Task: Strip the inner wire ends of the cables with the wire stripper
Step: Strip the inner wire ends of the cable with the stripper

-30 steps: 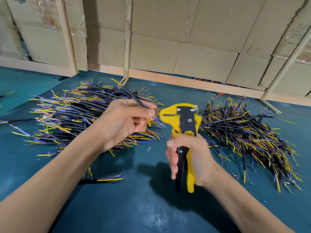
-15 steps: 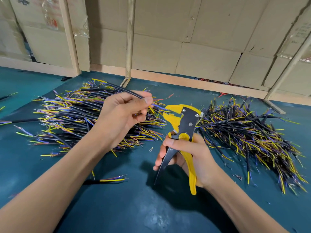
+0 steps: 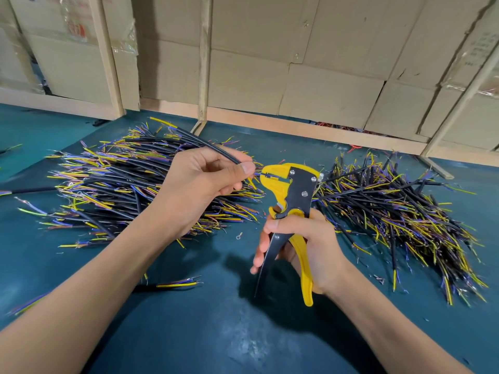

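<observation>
Head view: a person's two bare forearms reached forward over a dark teal table (image 3: 216, 333), seen from above and behind.
Loose cable, nearest: one short black cable (image 3: 179, 283) lay alone on the table beneath the left forearm, its yellow and purple inner wires pointing right.
Right hand: the right hand (image 3: 305, 247) gripped the wire stripper (image 3: 293, 209) by its handles, thumb across the pivot area and fingers curled round the black handle; the yellow handle lay against the palm, and the two handles stood spread apart.
Stripper head: the yellow-and-black head pointed up and to the left, its jaws at the wire ends held by the other hand; whether they had closed on a wire could not be told.
Left hand: the left hand (image 3: 199, 184) pinched a black cable (image 3: 205, 144) between thumb and forefinger, the remaining fingers curled; the cable ran up and left from the fingers, and its inner wire ends met the stripper's jaws.
Small part: a tiny metal ring terminal (image 3: 239, 235) lay on the table between the hands.
Left pile: a heap of black cables (image 3: 113, 184) with yellow, purple and blue ends lay behind the left hand.
Right pile: a second heap (image 3: 399, 217) lay beyond the right hand.
Background: cardboard boxes (image 3: 297, 63) and wooden slats stood behind the table.
</observation>
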### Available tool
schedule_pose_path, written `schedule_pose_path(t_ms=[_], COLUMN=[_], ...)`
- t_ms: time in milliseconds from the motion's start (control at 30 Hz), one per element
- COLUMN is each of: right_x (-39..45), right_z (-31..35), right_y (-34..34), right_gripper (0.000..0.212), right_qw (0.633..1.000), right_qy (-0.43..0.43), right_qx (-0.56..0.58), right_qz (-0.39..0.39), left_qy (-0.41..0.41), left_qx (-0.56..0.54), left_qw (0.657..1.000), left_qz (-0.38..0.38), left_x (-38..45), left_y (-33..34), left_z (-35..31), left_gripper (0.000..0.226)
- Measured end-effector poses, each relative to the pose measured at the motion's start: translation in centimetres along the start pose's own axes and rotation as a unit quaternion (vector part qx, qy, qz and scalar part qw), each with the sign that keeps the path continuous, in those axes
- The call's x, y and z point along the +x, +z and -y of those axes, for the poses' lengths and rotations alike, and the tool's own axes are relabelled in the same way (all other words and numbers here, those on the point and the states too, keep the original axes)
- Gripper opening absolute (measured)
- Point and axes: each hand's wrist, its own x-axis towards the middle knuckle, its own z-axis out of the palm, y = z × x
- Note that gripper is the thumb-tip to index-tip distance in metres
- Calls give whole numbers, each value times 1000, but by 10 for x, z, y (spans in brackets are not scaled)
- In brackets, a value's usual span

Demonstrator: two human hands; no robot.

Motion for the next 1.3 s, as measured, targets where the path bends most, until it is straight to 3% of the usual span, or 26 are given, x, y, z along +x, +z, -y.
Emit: schedule_pose_path(t_ms=[167, 267, 400, 500, 567, 633, 700, 800, 867, 967, 1033, 1100, 1200, 1233, 1300], right_x=[-2, -1, 2, 5, 8, 10, 11, 11, 9, 4, 1, 3, 8, 9, 11], right_z=[0, -2, 2, 5, 6, 7, 9, 10, 5, -13, -23, -25, -23, -22, -19], right_y=[5, 7, -2, -11, -16, -22, -28, -32, -28, -15, -11, -11, -15, -17, -23], right_gripper=[20, 13, 14, 14, 15, 18, 26, 27, 22, 37, 39, 43, 62, 64, 56], right_qw=[997, 997, 996, 993, 985, 967, 945, 931, 925, 883, 882, 876, 873, 869, 863], right_qy=[27, 13, -31, -53, -72, -83, -88, -134, -229, -360, -367, -352, -346, -347, -346], right_qx=[22, 58, 79, 100, 149, 209, 249, 250, 138, -76, -138, -202, -192, -184, -167], right_qz=[-62, -53, -2, -14, -54, -120, -191, -231, -271, -293, -261, -261, -287, -301, -328], left_qy=[81, 88, 38, 26, 37, 48, 44, 56, 87, 103, 96, 79, -8, -25, -2], left_qx=[104, 121, 11, -54, 3, 133, 307, 516, 603, 614, 609, 643, 727, 740, 752], left_qw=[991, 989, 999, 997, 995, 983, 948, 852, 781, 745, 722, 680, 582, 563, 557], left_qz=[-8, -17, -20, -46, -88, -117, -72, 74, 133, 239, 313, 343, 365, 367, 352], left_x=[3, 3, 3, 5, 6, 12, 26, 64, 89, 109, 110, 106, 82, 72, 56], left_y=[-3, -2, -1, -2, -1, -1, 2, 25, 55, 87, 79, 54, 13, 5, 0], left_z=[5, 8, 8, 8, 9, 7, -1, -12, -15, -11, -6, 0, 5, 7, 13], left_gripper=[15, 11, 6, 10, 5, 10, 13, 16, 21, 36, 57, 57, 44, 42, 37])
